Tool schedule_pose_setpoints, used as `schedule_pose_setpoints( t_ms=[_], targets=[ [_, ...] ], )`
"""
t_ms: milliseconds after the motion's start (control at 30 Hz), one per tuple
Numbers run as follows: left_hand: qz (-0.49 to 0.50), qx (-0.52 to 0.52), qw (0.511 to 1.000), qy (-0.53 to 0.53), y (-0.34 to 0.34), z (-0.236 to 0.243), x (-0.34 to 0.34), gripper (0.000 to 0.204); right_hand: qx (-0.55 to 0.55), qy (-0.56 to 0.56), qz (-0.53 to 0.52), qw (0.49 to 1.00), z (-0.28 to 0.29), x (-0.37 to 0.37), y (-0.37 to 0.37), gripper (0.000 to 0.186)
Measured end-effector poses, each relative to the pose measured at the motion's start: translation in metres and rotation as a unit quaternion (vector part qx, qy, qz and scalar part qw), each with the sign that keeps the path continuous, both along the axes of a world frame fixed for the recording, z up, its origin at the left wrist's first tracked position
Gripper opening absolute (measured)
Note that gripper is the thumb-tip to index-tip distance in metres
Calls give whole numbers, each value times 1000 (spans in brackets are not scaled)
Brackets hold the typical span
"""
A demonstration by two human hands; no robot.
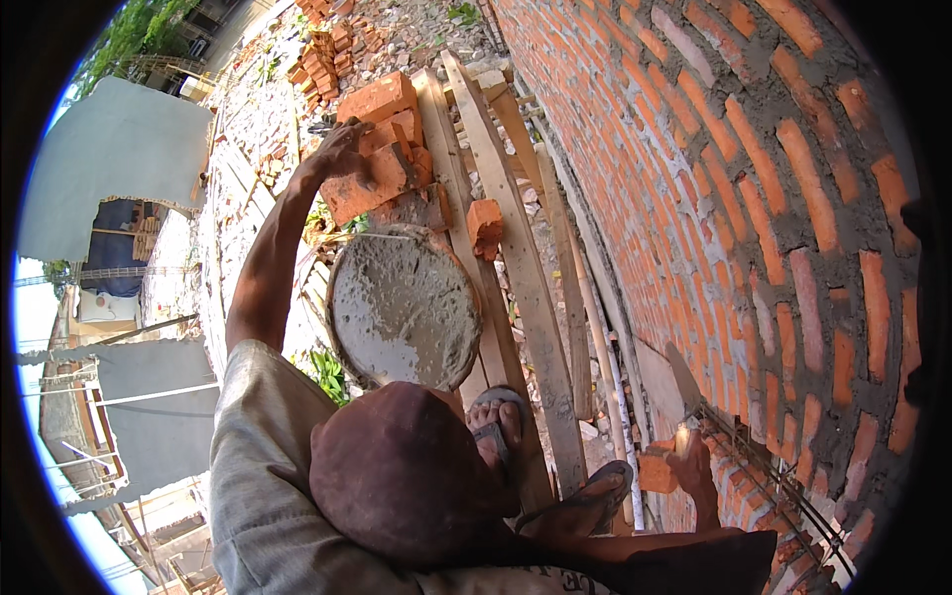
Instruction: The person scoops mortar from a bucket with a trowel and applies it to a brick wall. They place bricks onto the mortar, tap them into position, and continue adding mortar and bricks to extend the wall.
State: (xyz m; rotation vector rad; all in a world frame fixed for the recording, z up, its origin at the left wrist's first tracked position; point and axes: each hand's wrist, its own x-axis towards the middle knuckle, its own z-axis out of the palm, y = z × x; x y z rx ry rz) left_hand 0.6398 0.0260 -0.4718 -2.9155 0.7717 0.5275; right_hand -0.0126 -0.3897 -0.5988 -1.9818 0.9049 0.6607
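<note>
Item: orange clay brick (365,190), at eleven o'clock, lying tilted on a stack of bricks (379,97) beside the planks. Edges rough, faces dusty.

Left hand (347,151): at eleven o'clock, its arm reaching up from eight; fingers draped over the brick. Whether they grip it or merely rest there, cannot tell.

Right hand (697,468): at four o'clock, fingers wrapped round the pale handle of what appears to be a trowel (680,375), blade toward twelve. A second brick (654,470) lies against the fingers on the nine o'clock side; whether it is also held, cannot tell.

Handling, as judged: dense for its bulk, rigid, gritty rather than slippery; corners apt to chip if knocked. Best hold: across the narrow width at mid-length, thumb on one long side, fingers on the other, clear of broken ends.

Also listed: round basin (474,342) of wet grey mortar (402,302), just nine-ward of centre, probably heavy and slick inside; single broken brick (485,228) at twelve, on the wooden planks (526,288); two sandalled feet (496,421), between five and six; brick wall (764,198) with grey joints, one to four.
</note>
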Motion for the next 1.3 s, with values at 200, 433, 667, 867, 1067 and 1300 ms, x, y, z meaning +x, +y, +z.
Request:
schedule_pose_setpoints(
  t_ms=[200,433,667,867,1067,1300],
  targets=[
    [54,-93,994,16,0,4,-22,103,-79,10,59,995,7,19,2,44],
    [-95,19,990,-105,13,-20,-54,114,-74,-29,39,996,0,15,4,46],
    [-91,-52,990,-90,17,-21,-74,85,-92,-30,55,994,-13,-1,6,49],
    [-34,-83,994,-68,8,-5,-64,79,-12,-22,3,1000,3,-6,1,47],
    [-45,-28,986,-158,-9,-29,-50,129,-41,-5,46,998,-4,-2,-7,51],
    [25,0,998,-62,-18,-14,-45,104,-172,-57,128,975,-26,-28,-11,67]
  ],
)
